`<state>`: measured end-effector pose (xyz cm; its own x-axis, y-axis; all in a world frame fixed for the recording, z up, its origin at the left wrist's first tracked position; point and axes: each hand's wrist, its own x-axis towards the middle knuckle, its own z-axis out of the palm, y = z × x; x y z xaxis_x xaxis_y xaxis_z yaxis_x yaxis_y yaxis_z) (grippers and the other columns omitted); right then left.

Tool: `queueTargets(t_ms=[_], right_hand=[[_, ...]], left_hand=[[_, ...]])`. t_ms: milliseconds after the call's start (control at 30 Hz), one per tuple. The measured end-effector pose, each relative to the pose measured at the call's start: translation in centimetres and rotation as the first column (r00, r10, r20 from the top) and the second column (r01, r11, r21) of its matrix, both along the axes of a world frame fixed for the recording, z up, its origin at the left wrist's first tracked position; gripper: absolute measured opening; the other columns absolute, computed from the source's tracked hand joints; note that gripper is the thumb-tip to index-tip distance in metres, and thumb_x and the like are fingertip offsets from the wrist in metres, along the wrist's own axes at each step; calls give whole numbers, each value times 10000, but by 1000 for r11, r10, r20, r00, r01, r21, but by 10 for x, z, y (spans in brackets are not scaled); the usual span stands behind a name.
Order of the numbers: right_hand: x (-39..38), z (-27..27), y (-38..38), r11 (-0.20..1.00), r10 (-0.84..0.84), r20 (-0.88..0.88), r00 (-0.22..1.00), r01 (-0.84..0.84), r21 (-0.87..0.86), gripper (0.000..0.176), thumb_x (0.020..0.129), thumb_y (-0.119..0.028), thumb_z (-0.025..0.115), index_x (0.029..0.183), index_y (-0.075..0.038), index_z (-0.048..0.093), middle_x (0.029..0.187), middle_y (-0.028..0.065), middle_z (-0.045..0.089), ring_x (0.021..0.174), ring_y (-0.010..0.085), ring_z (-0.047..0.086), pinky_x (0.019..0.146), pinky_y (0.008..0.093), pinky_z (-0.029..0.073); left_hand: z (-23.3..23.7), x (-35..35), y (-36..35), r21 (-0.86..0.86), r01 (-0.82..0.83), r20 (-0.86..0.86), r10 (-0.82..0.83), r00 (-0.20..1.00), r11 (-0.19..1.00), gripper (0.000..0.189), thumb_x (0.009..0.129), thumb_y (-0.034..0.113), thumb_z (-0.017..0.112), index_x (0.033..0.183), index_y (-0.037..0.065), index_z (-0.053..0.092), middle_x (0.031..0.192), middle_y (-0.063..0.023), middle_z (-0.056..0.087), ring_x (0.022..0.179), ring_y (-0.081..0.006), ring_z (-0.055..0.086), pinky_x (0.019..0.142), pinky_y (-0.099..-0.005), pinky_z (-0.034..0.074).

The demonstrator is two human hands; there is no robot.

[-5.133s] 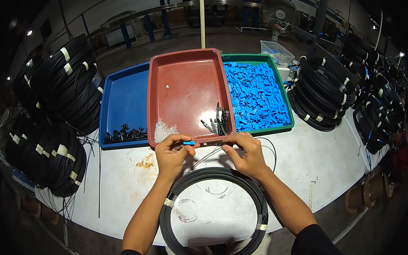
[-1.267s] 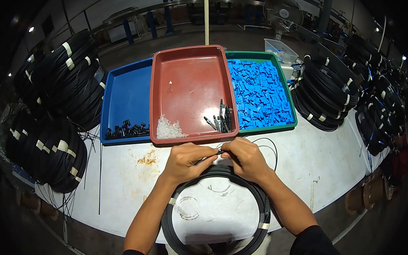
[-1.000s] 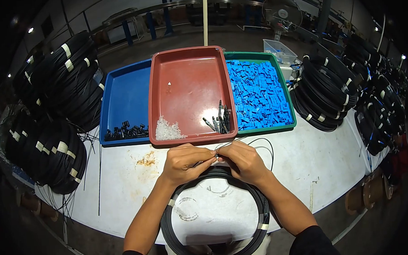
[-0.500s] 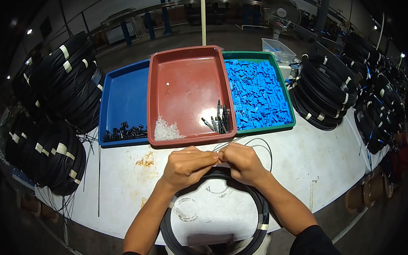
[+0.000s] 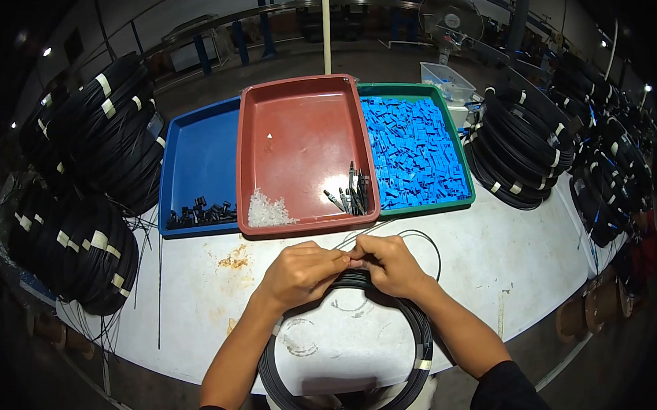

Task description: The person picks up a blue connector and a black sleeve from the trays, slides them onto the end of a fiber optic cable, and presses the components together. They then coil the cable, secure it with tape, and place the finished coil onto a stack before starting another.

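Observation:
My left hand [image 5: 303, 274] and my right hand [image 5: 391, 265] meet fingertip to fingertip above the top of a black cable coil [image 5: 420, 333]. Both are closed in a pinch, and whatever lies between the fingertips is too small and hidden to name. A thin dark cable [image 5: 438, 251] loops out beyond my right hand. The coil lies at the near edge of the white table [image 5: 493, 271], with pale tape around it at the lower right.
Behind my hands stand a blue tray [image 5: 203, 148] with black parts, a red tray [image 5: 303, 133] with clear bits and black connectors, and a green tray [image 5: 468, 177] full of blue parts. Cable coils [image 5: 74, 245] are stacked left, more coils [image 5: 520, 153] right.
My right hand has shifted slightly down and its fingers have bent differently at the pinch. My left hand has dipped a little. The thin cable loop has moved slightly.

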<state>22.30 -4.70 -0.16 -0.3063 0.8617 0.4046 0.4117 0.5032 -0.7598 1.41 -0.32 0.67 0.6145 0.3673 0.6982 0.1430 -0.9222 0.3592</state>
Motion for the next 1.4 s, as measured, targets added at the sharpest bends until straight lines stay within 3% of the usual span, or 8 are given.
queueTargets(t_ms=[267, 533, 733, 800, 900, 1000, 1200, 1400], right_hand=[[-4, 10, -2, 745, -118, 243, 963, -76, 663, 187, 691, 38, 669, 842, -25, 579, 842, 124, 588, 796, 321, 584, 682, 387, 485], [-4, 9, -3, 1000, -15, -76, 997, 14, -14, 149, 775, 37, 673, 865, 8, 557, 771, 177, 590, 706, 357, 579, 652, 425, 484], [-5, 11, -1, 762, -86, 192, 978, -60, 645, 159, 759, 29, 690, 877, 14, 585, 822, 141, 597, 757, 319, 580, 674, 389, 490], [-7, 9, -2, 743, -114, 186, 976, -40, 668, 157, 756, 46, 679, 857, 15, 563, 799, 154, 608, 716, 303, 589, 652, 388, 487], [-4, 9, -4, 993, -39, -18, 999, 37, -108, 137, 833, 55, 652, 868, 22, 524, 765, 184, 639, 679, 360, 629, 648, 414, 498], [-5, 4, 0, 999, -2, -89, 996, 7, 51, 122, 863, 49, 649, 888, 24, 532, 780, 188, 635, 701, 373, 629, 651, 418, 497], [-3, 3, 2, 808, -72, 174, 982, -45, 587, 254, 664, 71, 681, 870, -34, 576, 889, 137, 622, 807, 315, 609, 692, 397, 497], [-2, -4, 2, 997, 0, -68, 998, -5, -77, 174, 761, 84, 671, 889, 10, 578, 839, 159, 630, 749, 320, 627, 660, 397, 499]], left_hand=[[1, -3, -5, -593, 74, 209, 64, 976, 802, 92, 794, 12, 786, 885, -3, 778, 878, -144, 775, 800, -195, 761, 772, -269, 590], [3, 1, -1, 194, -14, 45, 5, 999, 981, 217, 708, -52, 793, 916, -13, 742, 860, -143, 757, 628, -254, 697, 610, -330, 560], [5, -1, -9, -568, 27, 199, 105, 974, 823, 92, 791, 7, 796, 879, -16, 783, 857, -138, 774, 781, -196, 764, 737, -274, 594], [5, 2, -9, -378, -2, 193, 81, 978, 926, 109, 778, 0, 793, 885, -18, 777, 863, -146, 771, 750, -217, 760, 707, -285, 594], [3, 0, -4, 56, -40, 36, 38, 999, 998, 135, 752, -1, 794, 884, -15, 767, 878, -154, 767, 706, -249, 741, 643, -312, 586], [4, -1, -2, 264, -32, -26, 40, 999, 964, 154, 737, 13, 803, 884, -5, 766, 894, -143, 769, 697, -246, 734, 613, -319, 580], [7, 0, -10, -584, 17, 188, 115, 975, 812, 97, 785, 15, 802, 880, -1, 786, 838, -139, 770, 743, -230, 762, 725, -283, 603], [-4, -1, 0, 282, -12, -31, 22, 999, 959, 264, 682, -34, 783, 941, 9, 756, 904, -134, 763, 627, -230, 697, 597, -312, 566]])
